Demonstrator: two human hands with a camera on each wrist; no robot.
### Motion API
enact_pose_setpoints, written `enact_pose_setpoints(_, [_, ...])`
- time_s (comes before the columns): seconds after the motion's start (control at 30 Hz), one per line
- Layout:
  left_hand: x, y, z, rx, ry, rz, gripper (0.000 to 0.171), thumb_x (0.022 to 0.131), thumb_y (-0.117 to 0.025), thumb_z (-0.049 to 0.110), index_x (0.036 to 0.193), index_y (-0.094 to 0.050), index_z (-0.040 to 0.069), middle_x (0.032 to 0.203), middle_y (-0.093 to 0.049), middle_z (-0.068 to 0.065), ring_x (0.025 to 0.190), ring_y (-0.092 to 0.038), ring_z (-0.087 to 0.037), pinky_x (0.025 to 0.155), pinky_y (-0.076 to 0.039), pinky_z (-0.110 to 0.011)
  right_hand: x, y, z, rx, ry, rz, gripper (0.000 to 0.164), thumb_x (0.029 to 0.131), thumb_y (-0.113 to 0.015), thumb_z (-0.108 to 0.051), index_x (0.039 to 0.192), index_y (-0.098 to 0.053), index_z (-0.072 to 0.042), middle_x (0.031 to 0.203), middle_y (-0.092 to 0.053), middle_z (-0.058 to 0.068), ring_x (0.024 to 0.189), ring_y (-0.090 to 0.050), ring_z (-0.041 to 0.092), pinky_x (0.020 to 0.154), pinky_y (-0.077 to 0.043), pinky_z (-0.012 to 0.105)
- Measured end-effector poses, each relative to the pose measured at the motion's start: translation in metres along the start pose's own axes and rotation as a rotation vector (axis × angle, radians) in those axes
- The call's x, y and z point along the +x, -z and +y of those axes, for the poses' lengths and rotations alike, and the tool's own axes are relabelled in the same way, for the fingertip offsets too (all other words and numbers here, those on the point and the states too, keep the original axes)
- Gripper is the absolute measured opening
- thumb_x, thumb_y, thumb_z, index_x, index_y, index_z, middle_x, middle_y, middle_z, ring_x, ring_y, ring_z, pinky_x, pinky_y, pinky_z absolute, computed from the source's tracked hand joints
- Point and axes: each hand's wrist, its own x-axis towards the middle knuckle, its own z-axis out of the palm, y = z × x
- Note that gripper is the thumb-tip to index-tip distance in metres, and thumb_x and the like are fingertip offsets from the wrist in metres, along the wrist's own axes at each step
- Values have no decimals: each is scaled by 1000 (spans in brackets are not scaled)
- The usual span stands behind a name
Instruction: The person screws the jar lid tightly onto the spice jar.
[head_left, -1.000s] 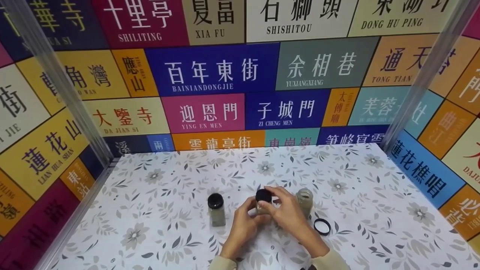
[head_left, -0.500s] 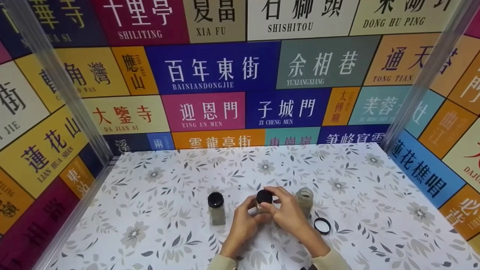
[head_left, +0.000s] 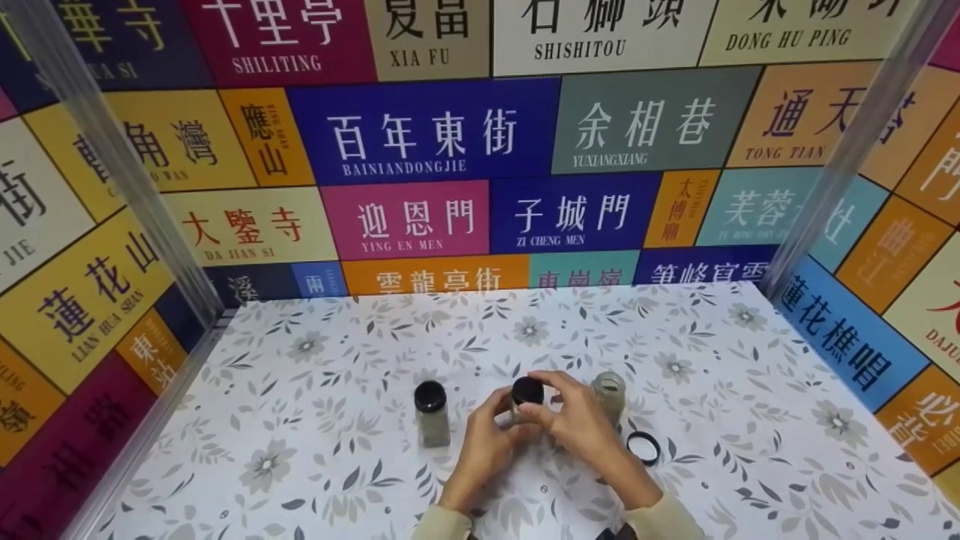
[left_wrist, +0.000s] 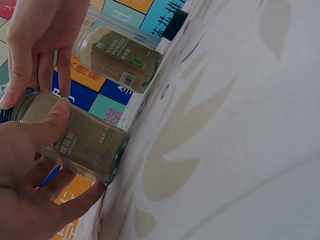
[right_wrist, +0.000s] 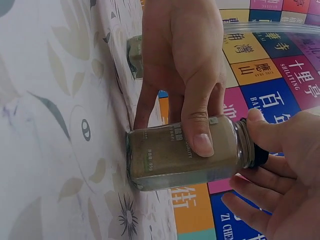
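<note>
A square glass spice jar [left_wrist: 90, 137] of brown powder stands upright on the table between my hands. My left hand [head_left: 486, 442] grips its body, thumb across the label. At the top, my right hand [head_left: 577, 420] pinches the black screw lid [head_left: 528, 391] between thumb and fingers. In the right wrist view, the lid [right_wrist: 260, 155] sits at the jar's threaded neck. Just right of the right hand stands a lidless jar [head_left: 610, 401], labelled cumin powder in the left wrist view. Its neighbour on the table is a loose black ring-shaped lid [head_left: 643, 448].
A third jar [head_left: 433, 420], with a black lid on, stands left of my left hand. The table [head_left: 337, 495] has a white floral cover. Colourful panels with lettering [head_left: 420, 135] rise behind it and at both sides, with clear strips at the corners.
The head view has tilted slightly. Both hands stay on the middle jar in nearly the same pose, and the other jars and the loose lid keep their places.
</note>
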Motion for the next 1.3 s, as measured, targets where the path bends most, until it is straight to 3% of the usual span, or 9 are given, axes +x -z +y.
enact_pose_setpoints(0.4, [0,0,-1,-16,12,-1,51,77,-83,8,124,-64,6,121,-72,-15,119,-65,-36,96,-58,-32,2,-5,1,20,-84,64,50,72,-88,-28,113,-67,-8,107,-76,10,103,-71,27,84,-58,48])
enact_pose_setpoints(0.67, [1,0,-2,3,10,1,50,78,-82,9,124,-64,5,120,-72,-16,119,-65,-36,97,-58,-33,3,-8,4,70,-117,74,50,70,-90,-25,109,-63,-8,101,-74,9,97,-70,25,77,-59,35])
enact_pose_setpoints(0.8, [1,0,-2,-17,20,-5,51,78,-83,10,125,-63,5,122,-72,-16,119,-65,-36,96,-58,-31,3,-8,4,51,-140,55,55,69,-90,-27,113,-62,-7,105,-73,10,99,-70,25,77,-56,27])
enact_pose_setpoints(0.93, [1,0,-2,-39,28,-9,52,78,-82,8,126,-63,4,123,-71,-17,119,-65,-36,94,-58,-28,3,-5,2,44,-162,3,70,69,-90,-33,126,-60,-4,113,-72,12,106,-68,26,82,-57,29])
enact_pose_setpoints(1.03, [2,0,-1,-47,31,-11,51,79,-82,8,126,-63,4,123,-71,-18,119,-65,-36,94,-58,-27,3,0,2,67,-156,-48,77,74,-87,-35,136,-54,-4,120,-69,13,112,-66,28,89,-58,37])
enact_pose_setpoints(1.17, [1,0,0,-44,31,-10,51,79,-82,9,125,-63,4,125,-70,-17,120,-65,-36,94,-59,-29,3,5,5,142,-131,-122,64,88,-77,-32,141,-52,-5,130,-64,18,115,-65,34,96,-57,48])
enact_pose_setpoints(1.3, [1,0,0,-40,16,-8,51,78,-82,8,125,-63,4,126,-69,-18,120,-64,-37,95,-59,-33,2,9,8,216,-120,-183,53,95,-69,-27,140,-54,-5,132,-63,24,114,-66,37,99,-56,46])
